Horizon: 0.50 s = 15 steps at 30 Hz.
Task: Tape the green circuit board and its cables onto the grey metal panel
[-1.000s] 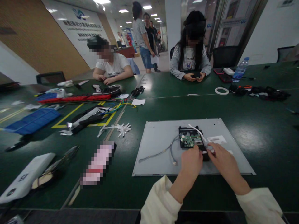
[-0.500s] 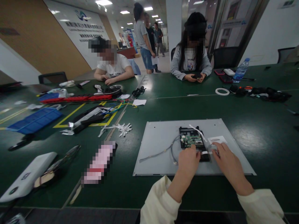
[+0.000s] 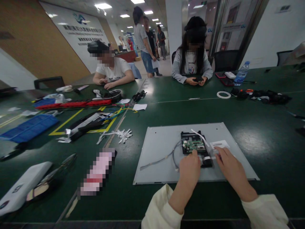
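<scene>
A grey flat panel [image 3: 157,146] lies on the table in front of me, with a black frame [image 3: 183,135] and a green circuit board [image 3: 194,145] on it. My left hand [image 3: 190,168] rests at the board's near edge, fingers curled in; what they hold, if anything, is hidden. At the frame's right side, my right hand [image 3: 230,163] pinches the end of a short white tape strip [image 3: 208,158] that reaches across the black part. Another white strip [image 3: 200,136] slants over the frame's upper right. Grey cables [image 3: 164,158] run left from the board, and a white label [image 3: 219,144] sits beyond my right fingers.
Left of the panel lie a pink phone-shaped item [image 3: 98,171], a bunch of white tape strips [image 3: 124,135], a white device [image 3: 26,187] and a blue tray [image 3: 30,127]. Two people sit across the table. A tape roll [image 3: 223,94] and a water bottle [image 3: 241,73] stand farther back.
My view has shifted slightly, so the scene sits a little lower and farther left. Both hands keep nearly the same places at the frame.
</scene>
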Available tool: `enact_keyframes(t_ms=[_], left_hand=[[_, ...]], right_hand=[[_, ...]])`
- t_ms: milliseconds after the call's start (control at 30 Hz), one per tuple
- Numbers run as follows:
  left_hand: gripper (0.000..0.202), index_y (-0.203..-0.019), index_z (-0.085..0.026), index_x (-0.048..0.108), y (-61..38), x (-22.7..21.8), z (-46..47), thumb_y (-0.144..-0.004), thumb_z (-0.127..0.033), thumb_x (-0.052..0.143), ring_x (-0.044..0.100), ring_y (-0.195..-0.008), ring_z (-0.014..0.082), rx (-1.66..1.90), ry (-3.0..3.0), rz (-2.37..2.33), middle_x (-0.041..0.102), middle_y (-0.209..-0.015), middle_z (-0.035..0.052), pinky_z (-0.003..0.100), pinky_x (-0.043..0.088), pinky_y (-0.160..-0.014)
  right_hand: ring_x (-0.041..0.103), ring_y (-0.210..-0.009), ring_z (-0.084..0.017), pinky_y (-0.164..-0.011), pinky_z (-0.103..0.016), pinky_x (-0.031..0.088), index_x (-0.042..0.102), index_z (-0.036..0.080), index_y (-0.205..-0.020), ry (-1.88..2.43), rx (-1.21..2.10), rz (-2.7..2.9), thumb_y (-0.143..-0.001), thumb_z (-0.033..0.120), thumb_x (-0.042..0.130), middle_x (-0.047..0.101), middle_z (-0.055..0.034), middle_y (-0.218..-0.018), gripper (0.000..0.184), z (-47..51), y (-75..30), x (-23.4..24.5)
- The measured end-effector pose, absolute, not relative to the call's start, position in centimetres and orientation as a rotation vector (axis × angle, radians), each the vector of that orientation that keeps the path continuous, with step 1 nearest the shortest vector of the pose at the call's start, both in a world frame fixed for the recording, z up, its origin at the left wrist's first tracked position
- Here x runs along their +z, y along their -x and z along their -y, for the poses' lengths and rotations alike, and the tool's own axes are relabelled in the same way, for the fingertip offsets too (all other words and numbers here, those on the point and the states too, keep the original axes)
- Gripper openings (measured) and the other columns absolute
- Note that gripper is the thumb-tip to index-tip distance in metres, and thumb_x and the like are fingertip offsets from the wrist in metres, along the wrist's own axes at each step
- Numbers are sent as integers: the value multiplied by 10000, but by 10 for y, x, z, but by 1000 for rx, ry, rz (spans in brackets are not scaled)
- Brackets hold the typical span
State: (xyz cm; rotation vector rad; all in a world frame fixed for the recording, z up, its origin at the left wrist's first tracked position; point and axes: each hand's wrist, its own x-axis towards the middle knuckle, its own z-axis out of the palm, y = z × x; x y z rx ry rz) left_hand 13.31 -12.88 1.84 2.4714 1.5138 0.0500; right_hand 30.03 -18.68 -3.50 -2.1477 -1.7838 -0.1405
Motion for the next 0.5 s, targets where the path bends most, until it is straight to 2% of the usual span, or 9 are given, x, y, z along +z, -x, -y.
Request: enact_keyframes(t_ms=[167,333,433,500], left_hand=[[173,-1050,-158,527,-132,17,128,-920,-183,416,689,-779,236,30,-2484,-1494,692,-855,69,295,487,-616],[183,-1050,-160,531,-131,18,129,-925,-149,397,689,-782,227,0,-2509,-1483,684,-876,71,288,496,-618],[194,-1064,-155,528,-130,18,128,-925,-134,394,685,-825,225,-34,-2485,-1454,680,-912,82,294,503,-652],[205,-1088,-153,519,-129,18,127,-925,-132,396,681,-851,224,-47,-2469,-1438,679,-934,86,297,505,-678]], right_hand=[[620,-876,-214,-699,-328,489,482,188,-1242,2064,31,1786,-923,249,343,593,-91,-1073,353,188,-307,-36],[625,-744,-145,-660,-269,494,490,217,-1288,1916,367,1814,-900,283,438,626,-55,-1020,396,156,-373,-21],[627,-789,-146,-740,-270,470,567,150,-1229,2024,239,1826,-864,248,538,644,-84,-1005,379,102,-438,-5],[612,-951,-180,-831,-285,432,583,52,-1208,2063,123,1825,-869,219,524,624,-160,-1086,382,59,-478,6]])
